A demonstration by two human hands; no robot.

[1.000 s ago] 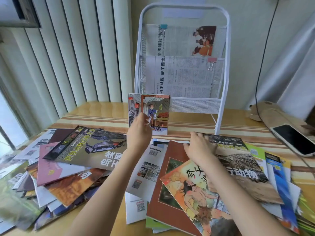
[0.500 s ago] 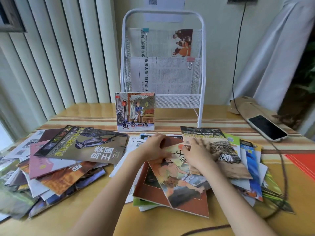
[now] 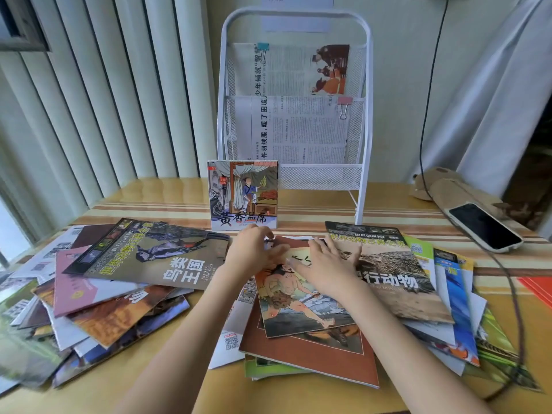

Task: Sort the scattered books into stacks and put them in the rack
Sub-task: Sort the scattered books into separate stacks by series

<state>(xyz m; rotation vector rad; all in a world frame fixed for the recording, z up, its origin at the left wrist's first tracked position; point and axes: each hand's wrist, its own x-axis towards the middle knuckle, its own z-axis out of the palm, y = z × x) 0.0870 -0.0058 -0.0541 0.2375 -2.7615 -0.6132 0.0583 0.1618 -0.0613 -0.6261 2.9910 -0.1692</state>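
A white wire rack (image 3: 366, 115) stands at the back of the table with clipped newspapers (image 3: 298, 130) in its upper pockets. A few small square books (image 3: 243, 195) stand upright against its lower left. Scattered books cover the table in front. On the middle pile lies a picture book with a running man (image 3: 298, 306), on top of a red-brown book (image 3: 313, 351). My left hand (image 3: 254, 252) curls its fingers over this picture book's far left corner. My right hand (image 3: 327, 265) lies flat on its top right, fingers spread.
A bird magazine (image 3: 149, 258) tops a loose heap at the left. A reptile book (image 3: 391, 270) and blue and green booklets (image 3: 460, 294) overlap at the right. A phone (image 3: 484, 227) on a black cable (image 3: 513, 294) lies at the far right, beside a tan soft toy (image 3: 439, 183).
My left hand has let go of the upright small books and come down onto the picture book. My right hand has slid left onto the same book.
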